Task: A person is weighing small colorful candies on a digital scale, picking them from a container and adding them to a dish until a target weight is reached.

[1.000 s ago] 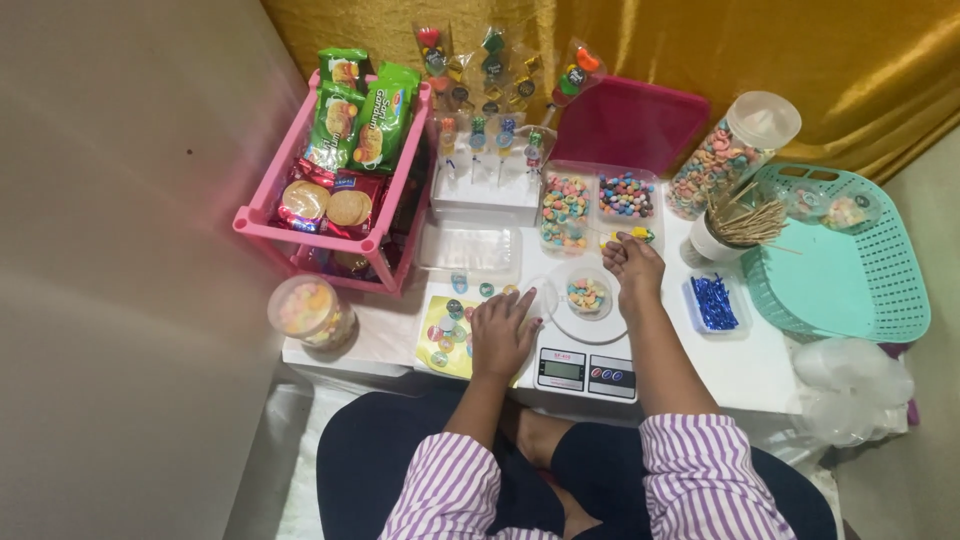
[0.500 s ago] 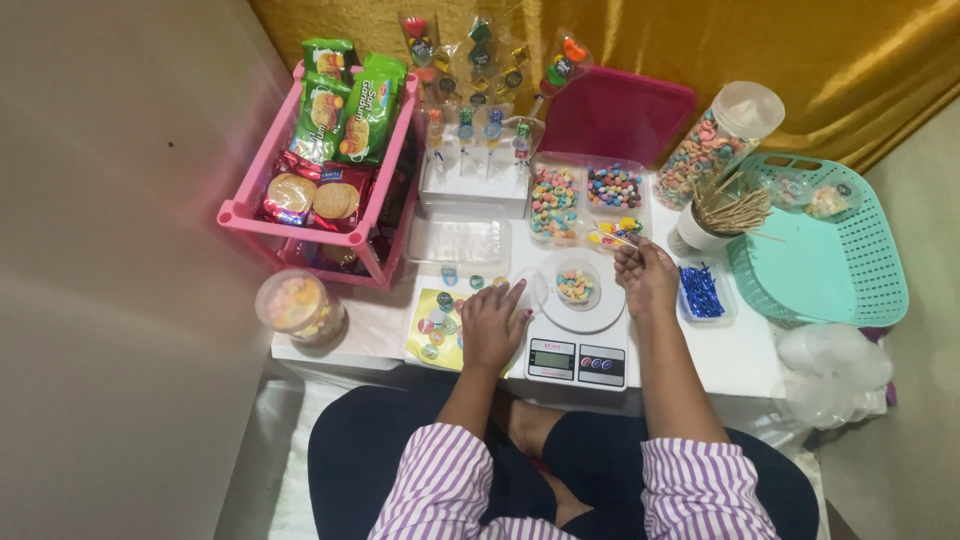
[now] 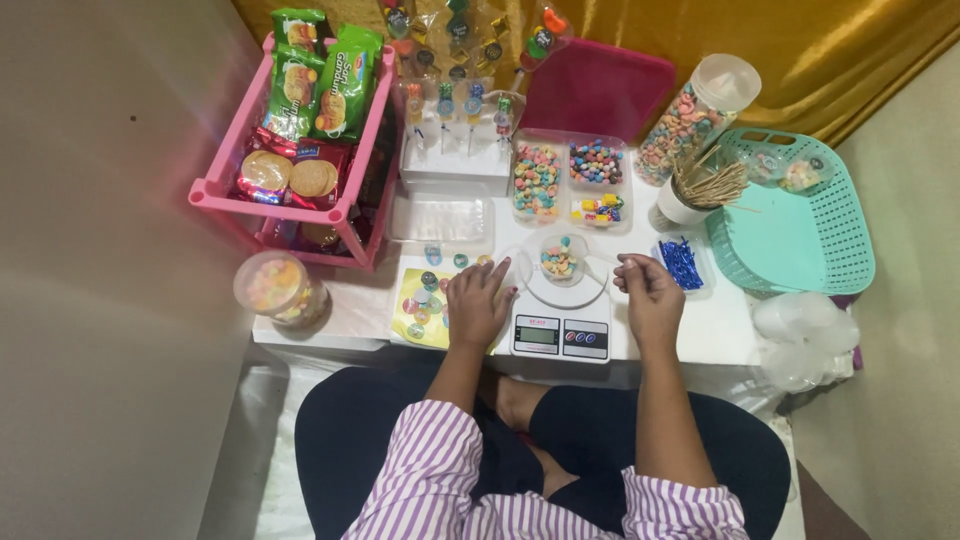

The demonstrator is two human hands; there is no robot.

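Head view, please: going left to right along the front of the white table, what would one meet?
Lidded tub of coloured sweets → left hand → kitchen scale → right hand → small tray of blue pieces → teal basket.

Seated at a low white bench (image 3: 720,330), a person's left hand (image 3: 478,305) hides much of a yellow sticker sheet (image 3: 415,300). At three o'clock from the kitchen scale (image 3: 560,335), the right hand (image 3: 650,295) is curled, and whether its fingers (image 3: 630,265) pinch anything is too small to tell. Sweets in the scale's clear cup (image 3: 560,258) blur together. At twelve o'clock, wrapped lollipops (image 3: 460,30) are cut off by the top edge.
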